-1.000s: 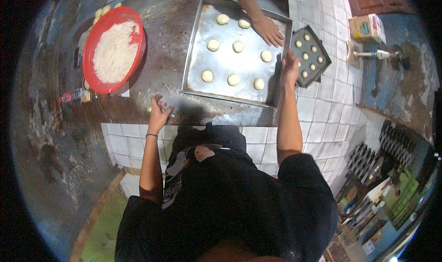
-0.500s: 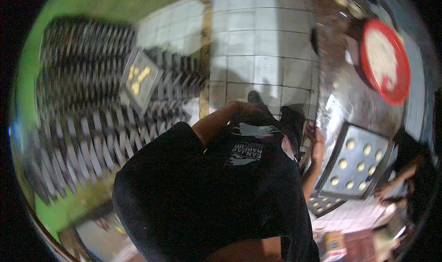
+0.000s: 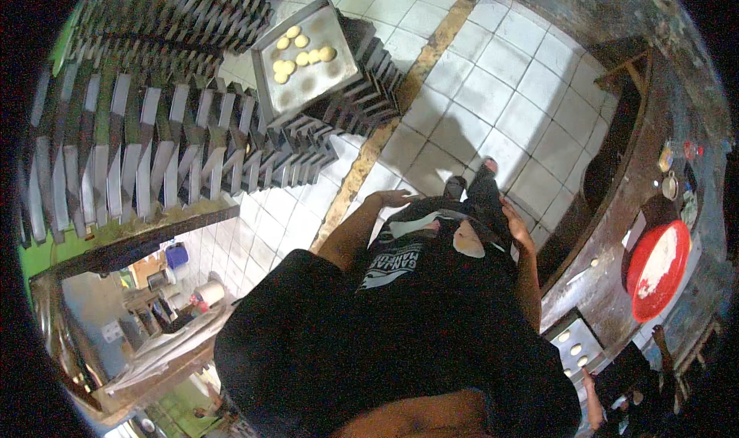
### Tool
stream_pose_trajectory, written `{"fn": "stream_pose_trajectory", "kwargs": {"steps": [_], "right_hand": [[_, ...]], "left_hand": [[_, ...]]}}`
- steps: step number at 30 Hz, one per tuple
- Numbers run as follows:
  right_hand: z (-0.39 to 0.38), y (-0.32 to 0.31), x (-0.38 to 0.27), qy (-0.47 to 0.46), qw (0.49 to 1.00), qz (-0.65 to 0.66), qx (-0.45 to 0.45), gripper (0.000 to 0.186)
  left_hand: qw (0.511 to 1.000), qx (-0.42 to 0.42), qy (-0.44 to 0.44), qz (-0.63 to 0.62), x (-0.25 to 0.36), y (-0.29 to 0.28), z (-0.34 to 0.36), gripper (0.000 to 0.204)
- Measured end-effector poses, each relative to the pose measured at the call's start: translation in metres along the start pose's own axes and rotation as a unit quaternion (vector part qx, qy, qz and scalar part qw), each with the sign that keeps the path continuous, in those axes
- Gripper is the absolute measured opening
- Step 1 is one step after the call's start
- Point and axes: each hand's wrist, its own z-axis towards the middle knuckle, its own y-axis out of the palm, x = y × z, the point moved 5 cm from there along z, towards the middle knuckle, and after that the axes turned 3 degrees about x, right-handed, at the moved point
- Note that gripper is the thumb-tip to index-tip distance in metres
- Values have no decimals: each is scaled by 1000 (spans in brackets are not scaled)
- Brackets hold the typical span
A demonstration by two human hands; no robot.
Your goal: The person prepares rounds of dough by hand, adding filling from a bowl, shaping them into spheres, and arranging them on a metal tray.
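Observation:
My left hand (image 3: 395, 198) is held in front of my dark shirt, fingers stretched out and holding nothing. Beside my dark trousers hangs my right hand (image 3: 518, 222), empty, with loosely extended fingers. Ahead and to the left, a square metal baking tray (image 3: 323, 91) carries several pale yellow dough balls (image 3: 312, 57), bunched to one side. It rests on a stack of dark trays (image 3: 368, 84), apart from both hands.
Tall stacks of metal trays (image 3: 165, 122) fill the left. Along the right runs a worktable (image 3: 585, 245) with a red basin (image 3: 643, 303) of white flour-like powder and a tray of dough pieces (image 3: 589, 330). A co-worker's arm (image 3: 591, 399) is beside that tray. Tiled floor (image 3: 500, 84) lies ahead.
My view has turned, bringing the tray-topped stack nearer the middle while the worktable swings toward the lower right. My right hand, earlier beside the dough tray on the table, is now by my trousers.

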Motion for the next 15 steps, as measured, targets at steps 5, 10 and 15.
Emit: {"fn": "stream_pose_trajectory", "kwargs": {"steps": [5,10,15], "right_hand": [[75,-25,-17,77,989,-85,-92,55],[213,-40,1,157,894,-342,-243,56],[336,25,-131,237,872,-340,-261,78]], "left_hand": [[973,183,-82,-111,-54,-32,-26,101],[793,332,-58,-508,-101,-77,-58,79],[600,480,65,-636,-165,-94,-75,80]]}}
